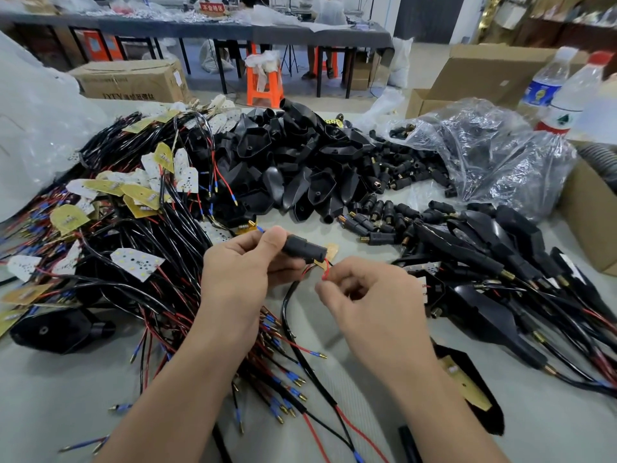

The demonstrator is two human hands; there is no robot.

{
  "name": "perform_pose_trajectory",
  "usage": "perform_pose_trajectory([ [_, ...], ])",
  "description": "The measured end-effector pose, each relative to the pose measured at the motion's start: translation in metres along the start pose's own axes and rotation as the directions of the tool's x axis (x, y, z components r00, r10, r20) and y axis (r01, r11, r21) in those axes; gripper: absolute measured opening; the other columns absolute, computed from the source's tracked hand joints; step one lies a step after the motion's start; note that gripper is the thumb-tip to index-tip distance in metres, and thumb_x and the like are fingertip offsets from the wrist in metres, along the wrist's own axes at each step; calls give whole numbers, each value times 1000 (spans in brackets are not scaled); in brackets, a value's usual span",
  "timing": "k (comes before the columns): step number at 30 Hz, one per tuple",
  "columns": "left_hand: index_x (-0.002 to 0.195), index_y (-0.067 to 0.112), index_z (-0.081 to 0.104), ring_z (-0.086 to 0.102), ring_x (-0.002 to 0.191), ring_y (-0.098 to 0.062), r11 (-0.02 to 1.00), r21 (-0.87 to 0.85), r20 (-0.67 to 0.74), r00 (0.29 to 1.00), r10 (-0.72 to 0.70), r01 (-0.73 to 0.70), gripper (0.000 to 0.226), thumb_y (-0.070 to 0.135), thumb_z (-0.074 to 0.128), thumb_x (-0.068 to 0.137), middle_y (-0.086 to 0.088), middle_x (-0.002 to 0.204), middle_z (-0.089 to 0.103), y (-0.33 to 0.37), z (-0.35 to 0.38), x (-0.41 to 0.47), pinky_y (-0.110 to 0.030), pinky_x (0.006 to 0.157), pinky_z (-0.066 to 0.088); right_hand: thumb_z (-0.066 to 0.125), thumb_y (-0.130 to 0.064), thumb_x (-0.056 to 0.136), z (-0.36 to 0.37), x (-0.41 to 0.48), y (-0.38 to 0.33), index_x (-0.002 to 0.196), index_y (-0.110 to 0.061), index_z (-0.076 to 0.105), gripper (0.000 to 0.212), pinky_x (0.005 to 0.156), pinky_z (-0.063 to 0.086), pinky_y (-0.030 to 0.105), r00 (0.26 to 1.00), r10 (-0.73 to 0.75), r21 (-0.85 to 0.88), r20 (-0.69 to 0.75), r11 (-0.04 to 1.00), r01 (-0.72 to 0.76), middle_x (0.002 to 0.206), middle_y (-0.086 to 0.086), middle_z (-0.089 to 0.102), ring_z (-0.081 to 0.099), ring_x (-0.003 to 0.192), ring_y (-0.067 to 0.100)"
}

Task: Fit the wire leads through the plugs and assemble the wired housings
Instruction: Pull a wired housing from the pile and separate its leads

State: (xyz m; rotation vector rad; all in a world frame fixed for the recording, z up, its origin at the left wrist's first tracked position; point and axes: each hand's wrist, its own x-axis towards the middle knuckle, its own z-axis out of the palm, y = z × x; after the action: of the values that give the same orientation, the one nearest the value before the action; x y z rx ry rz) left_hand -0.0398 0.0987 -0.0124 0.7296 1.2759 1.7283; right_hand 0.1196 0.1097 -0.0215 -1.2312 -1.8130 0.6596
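My left hand [243, 272] grips a black cylindrical plug [303, 250] above the middle of the table, with a blue-tipped lead sticking out past my thumb. My right hand [370, 302] pinches a thin red wire lead [326, 272] just below the plug's right end. A black cable [290, 302] hangs from there and curves down between my hands. A small yellow circuit board [330, 253] shows behind the plug.
A tangle of wired LED boards [133, 212] fills the left. Empty black housings [293, 162] are piled at the centre back, loose plugs [387, 212] beside them, and a clear bag [484, 152] of plugs lies right. Assembled wired housings [494, 282] lie right. Two bottles [567, 91] stand far right.
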Motion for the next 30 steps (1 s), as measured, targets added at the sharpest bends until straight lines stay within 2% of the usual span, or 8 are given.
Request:
perform_pose_trajectory([
  [4, 75, 9, 80, 73, 57, -20, 1000, 5, -19, 1000, -4, 4, 28, 16, 66, 98, -20, 76, 76, 1, 1, 0, -23, 52, 57, 65, -34, 90, 1, 2, 2, 77, -25, 62, 16, 58, 41, 34, 995, -81, -87, -61, 993, 76, 61, -6, 57, 52, 61, 17],
  [7, 73, 10, 79, 73, 57, -21, 999, 38, -37, 999, 9, -7, 29, 16, 66, 99, -18, 71, 75, 1, 1, 0, -23, 52, 57, 63, -29, 90, 1, 0, -1, 77, -27, 66, 14, 66, 36, 31, 949, -198, -252, -244, 958, 135, 62, -9, 59, 47, 70, 14],
  [10, 73, 10, 78, 73, 57, -22, 998, 63, -42, 999, 12, -10, 29, 15, 65, 99, -17, 69, 75, 1, 2, 0, -22, 52, 57, 67, -23, 87, 3, -2, -3, 92, -28, 76, 12, 76, 46, 29, 904, -209, -197, -373, 970, 142, 78, -15, 66, 53, 81, 7],
  [15, 73, 11, 78, 73, 57, -21, 996, 86, -23, 1000, 3, -1, 29, 13, 65, 99, -16, 68, 75, 2, 1, 0, -22, 52, 57, 66, -20, 89, 0, 0, 2, 97, -29, 79, 18, 77, 54, 38, 935, -192, -94, -297, 981, 172, 84, -13, 71, 66, 82, 18],
  [18, 71, 12, 80, 74, 60, -21, 994, 98, 30, 999, -40, 37, 32, 12, 65, 99, -18, 72, 75, 1, 1, -1, -23, 55, 58, 64, -21, 88, 0, 0, 5, 92, -30, 78, 16, 67, 51, 34, 950, -200, -166, -241, 973, 163, 71, -12, 67, 61, 70, 14],
  [23, 86, 2, 75, 75, 65, -22, 995, 40, 104, 990, -91, 87, 17, 14, 68, 95, -22, 82, 77, 2, 0, -1, -25, 58, 59, 69, -20, 91, -2, 2, 8, 102, -33, 71, 17, 51, 46, 34, 990, -108, -67, -87, 992, 102, 60, -5, 63, 53, 53, 17],
  [26, 87, 2, 77, 75, 64, -21, 997, 28, 147, 986, -74, 71, 24, 26, 72, 84, -22, 81, 77, 3, -2, -1, -24, 57, 59, 82, -17, 82, -6, 6, 8, 81, -41, 77, 24, 58, 47, 15, 993, 42, 109, -113, 994, -30, 69, -21, 70, 62, 61, 4],
  [30, 91, 0, 77, 71, 59, -17, 994, 34, 211, 972, -107, 102, 40, 37, 71, 77, -21, 82, 76, 6, -6, 2, -22, 52, 56, 84, -20, 80, -19, 12, 7, 78, -38, 80, 18, 84, 49, 18, 996, 85, 241, 19, 967, -87, 95, -21, 72, 67, 95, 0],
])
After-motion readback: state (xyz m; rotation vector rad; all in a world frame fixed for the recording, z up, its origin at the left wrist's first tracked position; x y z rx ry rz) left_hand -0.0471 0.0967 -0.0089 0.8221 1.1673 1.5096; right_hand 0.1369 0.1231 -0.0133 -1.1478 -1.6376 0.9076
